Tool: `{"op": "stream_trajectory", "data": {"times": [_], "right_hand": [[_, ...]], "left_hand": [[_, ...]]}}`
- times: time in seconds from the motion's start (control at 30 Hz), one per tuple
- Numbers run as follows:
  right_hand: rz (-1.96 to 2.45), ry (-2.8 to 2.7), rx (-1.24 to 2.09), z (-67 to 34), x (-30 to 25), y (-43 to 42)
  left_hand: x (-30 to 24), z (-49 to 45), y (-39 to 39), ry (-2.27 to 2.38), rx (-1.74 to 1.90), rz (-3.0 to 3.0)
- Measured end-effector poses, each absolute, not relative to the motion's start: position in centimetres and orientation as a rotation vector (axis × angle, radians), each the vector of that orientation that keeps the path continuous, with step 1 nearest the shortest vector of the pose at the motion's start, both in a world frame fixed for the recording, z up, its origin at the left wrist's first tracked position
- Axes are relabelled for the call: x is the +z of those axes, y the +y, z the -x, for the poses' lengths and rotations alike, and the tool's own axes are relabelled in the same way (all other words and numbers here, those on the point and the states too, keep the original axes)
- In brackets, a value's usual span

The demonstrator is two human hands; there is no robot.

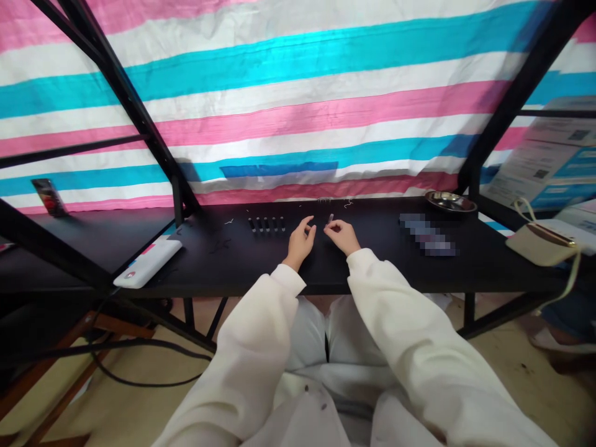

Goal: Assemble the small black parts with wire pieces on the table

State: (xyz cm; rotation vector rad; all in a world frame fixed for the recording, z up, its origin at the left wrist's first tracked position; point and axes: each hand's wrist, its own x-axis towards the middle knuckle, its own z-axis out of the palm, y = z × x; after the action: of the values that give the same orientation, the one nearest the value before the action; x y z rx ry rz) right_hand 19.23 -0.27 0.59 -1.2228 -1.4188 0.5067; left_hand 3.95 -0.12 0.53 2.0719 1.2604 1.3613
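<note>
My right hand (343,237) is closed in a pinch over the black table. A small slim tube (330,219), partly see-through, rises from its fingertips; its lower part is hidden by the fingers. Just to the left, my left hand (300,243) holds nothing, with its thumb and fingers apart. Beside that hand stands a row of several small dark cylinders (266,225) with pale ends, upright and evenly spaced. They are too small for me to tell their kind.
A white power bank-like block (148,264) lies at the table's left. On the right are a shiny metal dish (451,202), a blurred-out object (428,234) and a cream bag (540,242). Black frame posts (498,93) flank the table (372,273); a striped sheet (307,124) hangs behind.
</note>
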Motion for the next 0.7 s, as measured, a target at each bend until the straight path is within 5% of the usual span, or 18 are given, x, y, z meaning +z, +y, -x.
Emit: {"op": "stream_trajectory", "data": {"times": [0.7], "right_hand": [[1.03,-1.899,0.151,-18.9,0.5,-1.7]], "left_hand": [[0.6,-3.8,-0.7,1.196,1.417,-2.156]]}}
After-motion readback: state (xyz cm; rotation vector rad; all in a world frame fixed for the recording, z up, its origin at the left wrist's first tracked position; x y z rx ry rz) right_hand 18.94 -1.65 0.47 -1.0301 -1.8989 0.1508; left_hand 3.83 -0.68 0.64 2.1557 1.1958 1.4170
